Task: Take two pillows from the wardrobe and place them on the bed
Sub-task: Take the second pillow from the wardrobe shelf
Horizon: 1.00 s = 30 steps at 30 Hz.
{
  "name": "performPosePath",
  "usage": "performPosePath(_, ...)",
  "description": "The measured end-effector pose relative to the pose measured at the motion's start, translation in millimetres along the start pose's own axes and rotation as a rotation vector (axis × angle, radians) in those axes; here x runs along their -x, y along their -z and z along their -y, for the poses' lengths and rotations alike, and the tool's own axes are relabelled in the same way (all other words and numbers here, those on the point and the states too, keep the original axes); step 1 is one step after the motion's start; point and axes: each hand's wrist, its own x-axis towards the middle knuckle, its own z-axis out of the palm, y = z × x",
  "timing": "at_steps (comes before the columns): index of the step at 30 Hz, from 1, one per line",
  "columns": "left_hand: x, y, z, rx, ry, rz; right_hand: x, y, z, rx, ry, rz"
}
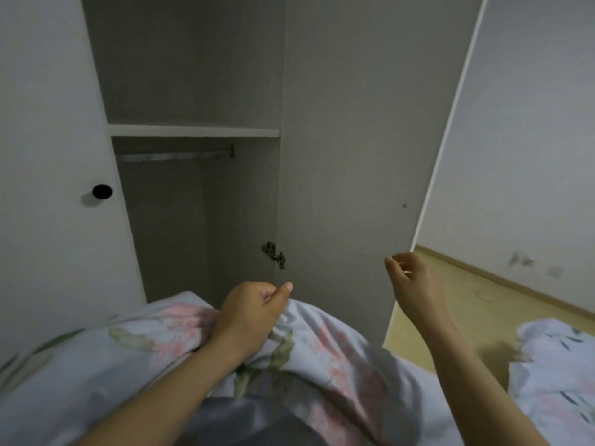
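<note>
Under the left hand, a floral pillow, bunched up low in view and close to the body. Fingers curled into the fabric, thumb laid over a raised fold: a firm grip near the pillow's upper edge.

Right of that hand and a little higher, the right hand, fingers loosely curled, holding nothing. Hangs just before the edge of the open door of the wardrobe; touching it or not, cannot tell.

Above the left hand, the open compartment, with a shelf and a hanging rail beneath it. Just above the thumb, a hinge. Far left, a closed door with a black knob.

Below and right of the right hand, wooden floor and more floral cloth; pillow or bedding, cannot tell.
</note>
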Motion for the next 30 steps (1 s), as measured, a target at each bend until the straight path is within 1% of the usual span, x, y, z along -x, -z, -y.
performPosePath(3, -3.3, -3.4, -4.3, -0.010, -0.031, 0.038, -18.4, 1.6, -12.6, -0.017, -0.070, -0.038)
performPosePath(6, -3.6, -8.7, -6.6, -0.043, -0.045, 0.057, -33.3, 1.7, -14.4, -0.107, -0.148, 0.005)
performPosePath(9, -3.4, -12.7, -5.3, -0.042, -0.040, 0.096, -42.0, -6.7, -14.3, -0.233, -0.125, 0.056)
performPosePath(11, -2.7, -13.6, -3.7, -0.036, -0.034, 0.110, -43.4, -12.6, -15.1, -0.297, -0.109, 0.043)
performPosePath(15, -4.2, -13.0, 1.8, -0.024, -0.024, 0.110, -42.9, -18.7, -25.1, -0.317, -0.120, 0.027)
performPosePath(17, -4.4, -12.6, 3.5, -0.029, -0.031, 0.114, -36.1, -20.2, -26.4, -0.277, -0.129, 0.035)
performPosePath(19, -2.2, -12.0, 4.4, -0.022, -0.028, 0.118, -24.6, -20.9, -22.5, -0.237, -0.098, 0.013)
performPosePath(22, 3.0, -9.7, 8.7, -0.038, -0.020, 0.124, -0.8, -23.0, -10.4, -0.278, -0.022, 0.003)
performPosePath(25, 8.4, -4.6, 17.9, -0.056, -0.002, 0.127, 22.3, -24.8, 4.2, -0.331, 0.049, 0.101)
performPosePath(30, 17.2, 9.4, 31.6, -0.031, 0.071, 0.113, 44.0, -41.7, 36.3, -0.330, 0.149, 0.252)
